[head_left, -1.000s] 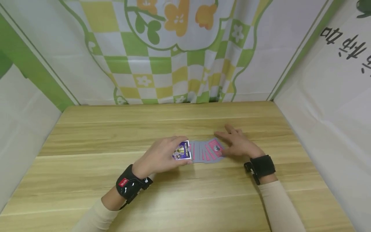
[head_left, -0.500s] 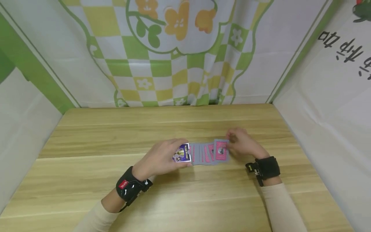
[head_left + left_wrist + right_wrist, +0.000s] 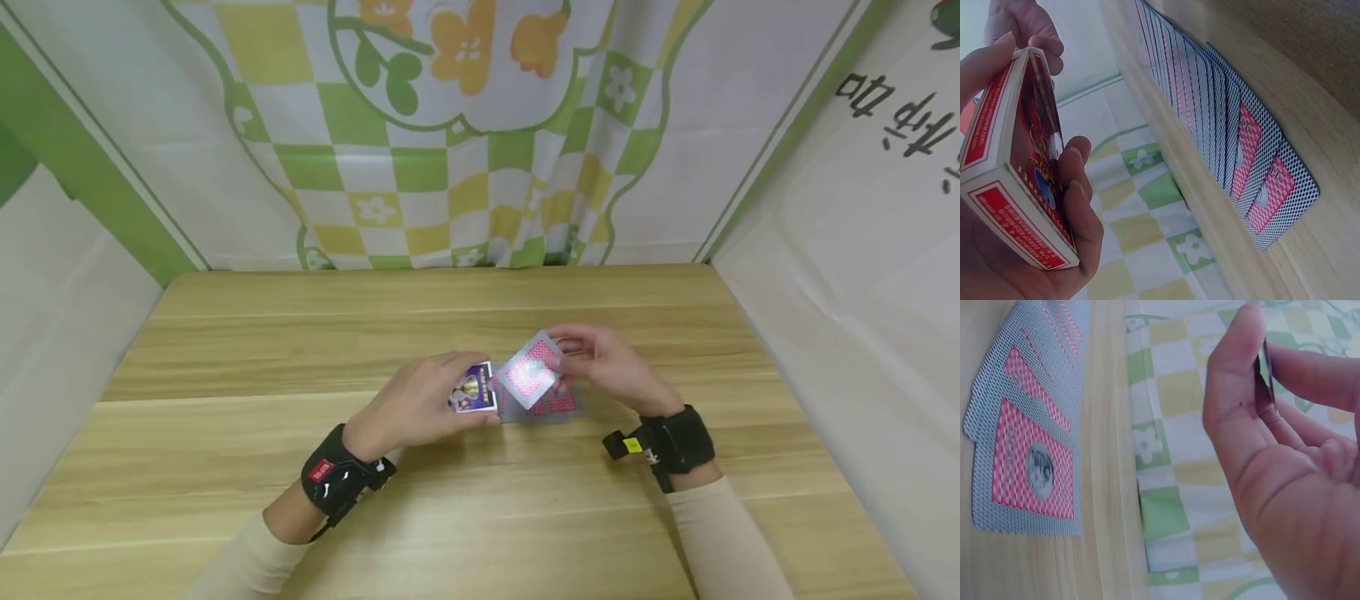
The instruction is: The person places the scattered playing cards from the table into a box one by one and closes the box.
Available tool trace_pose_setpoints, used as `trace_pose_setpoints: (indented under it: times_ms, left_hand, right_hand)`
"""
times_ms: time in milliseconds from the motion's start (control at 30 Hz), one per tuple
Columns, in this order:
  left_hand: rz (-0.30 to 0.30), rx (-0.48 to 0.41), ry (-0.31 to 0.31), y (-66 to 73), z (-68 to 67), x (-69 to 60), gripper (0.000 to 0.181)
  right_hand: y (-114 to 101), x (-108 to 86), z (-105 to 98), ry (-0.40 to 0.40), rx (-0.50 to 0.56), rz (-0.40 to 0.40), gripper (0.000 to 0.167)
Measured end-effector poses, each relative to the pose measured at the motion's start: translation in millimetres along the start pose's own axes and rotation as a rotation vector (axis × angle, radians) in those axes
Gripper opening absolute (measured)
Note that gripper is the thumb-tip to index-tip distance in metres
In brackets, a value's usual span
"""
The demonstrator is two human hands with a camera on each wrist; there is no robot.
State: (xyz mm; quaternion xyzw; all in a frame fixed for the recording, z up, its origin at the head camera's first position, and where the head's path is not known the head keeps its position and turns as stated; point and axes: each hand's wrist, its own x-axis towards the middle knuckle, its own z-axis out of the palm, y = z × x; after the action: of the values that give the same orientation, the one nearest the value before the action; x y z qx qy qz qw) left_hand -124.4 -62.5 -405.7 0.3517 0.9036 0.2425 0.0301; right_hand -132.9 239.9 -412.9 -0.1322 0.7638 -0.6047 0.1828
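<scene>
My left hand (image 3: 412, 402) grips a card box (image 3: 472, 390) with a purple front in the head view. Close up in the left wrist view, the box (image 3: 1041, 144) shows white-and-red sides, with thumb and fingers round it. A playing card (image 3: 531, 371) with a pink-and-grey back is pinched in my right hand (image 3: 611, 367), lifted and tilted just right of the box. Beneath it, a row of overlapping playing cards (image 3: 564, 403) lies back up on the table; the left wrist view shows this spread of cards (image 3: 1219, 125) in a line. Only a thin edge of the held card appears in the right wrist view.
The wooden table (image 3: 262, 350) carries the cards near its middle. A checked green, yellow and white curtain (image 3: 420, 183) hangs behind its far edge. White walls (image 3: 840, 275) stand at both sides.
My right hand reached the right end of the card row, took hold of a card, then lifted it leftward towards the box. My left hand and the box have hardly moved.
</scene>
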Motion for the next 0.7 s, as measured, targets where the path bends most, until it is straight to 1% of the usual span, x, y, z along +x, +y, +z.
trace_pose_setpoints:
  times_ms: [133,333,467,600,700]
  left_hand:
    - [0.002,0.011,0.000,0.6,0.3,0.2,0.079]
    - [-0.013,-0.011,0.008,1.9,-0.7,-1.2,0.078]
    - [-0.030,-0.022,0.013,2.3,-1.1,-1.9,0.077]
    - [-0.020,-0.015,0.018,2.6,-1.2,-1.7,0.077]
    - [-0.010,-0.014,0.021,2.8,-1.3,-1.4,0.077]
  right_hand:
    - [-5.1,-0.3,8.9,0.006,-0.023,0.012,0.044]
    - [-6.0,0.5,14.5,0.024,-0.061,0.032,0.044]
    - [-4.2,1.2,14.5,0.036,-0.051,0.045,0.044]
    - [-2.7,3.0,16.0,0.036,-0.049,0.058,0.044]
    - [-3.0,4.2,19.0,0.063,-0.035,0.071,0.043]
